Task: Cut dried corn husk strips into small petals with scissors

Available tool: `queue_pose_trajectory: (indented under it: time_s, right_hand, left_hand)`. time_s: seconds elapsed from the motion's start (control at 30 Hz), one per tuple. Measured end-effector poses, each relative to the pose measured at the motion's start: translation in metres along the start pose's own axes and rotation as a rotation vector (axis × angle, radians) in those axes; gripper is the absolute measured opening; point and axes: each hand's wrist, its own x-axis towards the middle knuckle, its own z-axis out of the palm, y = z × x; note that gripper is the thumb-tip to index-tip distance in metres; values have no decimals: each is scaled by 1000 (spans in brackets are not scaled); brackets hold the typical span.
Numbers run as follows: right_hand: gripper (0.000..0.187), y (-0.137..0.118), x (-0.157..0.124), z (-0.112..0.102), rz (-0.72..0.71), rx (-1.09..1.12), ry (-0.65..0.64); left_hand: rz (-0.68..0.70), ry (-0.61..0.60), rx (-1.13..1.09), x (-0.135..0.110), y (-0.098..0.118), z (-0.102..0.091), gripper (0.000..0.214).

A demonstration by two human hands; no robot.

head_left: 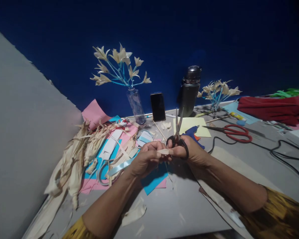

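Over the middle of the table, my left hand (147,156) is closed, pinching a small pale corn husk piece (163,151) between thumb and fingers. Black-handled scissors (177,132) hang on my right hand (193,151), with the blades pointing up and slightly apart. The thumb of that hand passes by the handle loop and meets the right end of the husk piece. Some fingertips of both hands are hidden behind the piece. Below them lies a sheet of blue paper (154,181), and a loose husk scrap (134,212) rests nearer to me.
Dried corn husks (76,166) and coloured papers (96,114) are heaped at left. Behind stand a vase (136,104) of husk flowers, a phone (157,106) and a steel flask (189,93). At right are a blue glue gun (192,132), red-handled scissors (238,133) and a black cable (286,156).
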Motion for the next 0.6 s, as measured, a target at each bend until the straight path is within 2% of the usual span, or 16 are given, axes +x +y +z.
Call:
queue_pose_trajectory:
  time_s: [0.1,0.27,0.5,0.6]
  right_hand:
    - [31,-1,2,-1,24,5,47]
    - [31,-1,1,-2,26,-43,45]
    - [30,-3,0,-2,-6,-72,-10]
    - [33,-3,2,-3,16,-81,20]
  left_hand:
    - [-19,-23,-76,0,0,0,22]
    - [11,108,102,0,-4,4,25]
    - [-19,-57,-53,0,-2,-2,28]
    - [-40,-43,-45,0,-1,-3,27]
